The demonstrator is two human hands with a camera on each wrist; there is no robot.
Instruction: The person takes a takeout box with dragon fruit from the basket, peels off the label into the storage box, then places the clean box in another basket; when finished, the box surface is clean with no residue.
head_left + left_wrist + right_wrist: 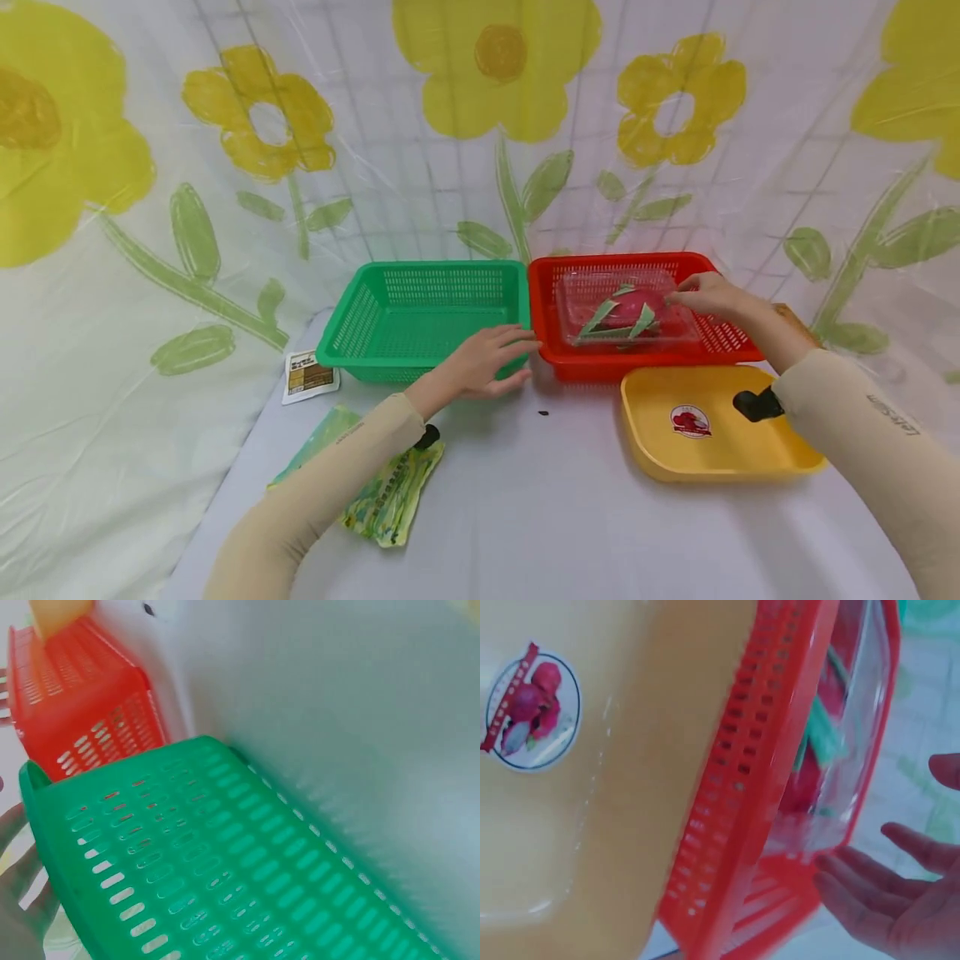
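My left hand point(486, 362) hovers by the front right corner of the green basket point(341, 358), fingers extended; whether they touch its rim is unclear. Over the right end of the red basket point(585, 360) is my right hand point(708, 296), its fingers loosely spread. Inside that basket lies a clear plastic box point(573, 292) with a pink dragon fruit point(633, 307) with green scales in it. In the right wrist view the right hand point(892, 896) holds nothing, with fingertips near the box's end. The green basket holds nothing visible.
A yellow tray point(720, 467) with a round fruit sticker point(690, 422) stands before the red basket. Left lie a small white packet point(309, 377) and a green-yellow bag point(386, 500), partly under the left sleeve. A dark speck point(543, 413) is on the table. A flowered curtain point(375, 150) hangs behind.
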